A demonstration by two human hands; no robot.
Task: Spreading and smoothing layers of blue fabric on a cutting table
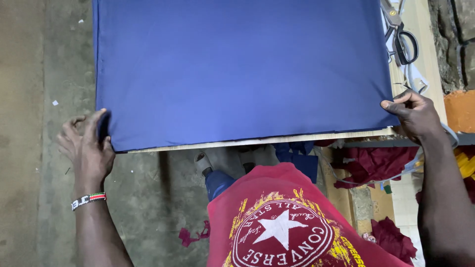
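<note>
The blue cloth (237, 69) lies flat on a wooden table (257, 140) and covers almost all of it. The left hand (86, 146) pinches its near left corner between thumb and fingers. The right hand (414, 114) grips the near right corner. Scissors (401, 37) lie beside the cloth's right edge.

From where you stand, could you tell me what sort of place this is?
Probably a tailoring or sewing workshop. Blue cloth lies spread over a wooden table, scissors rest by its far edge, and red fabric scraps lie underneath.
</note>
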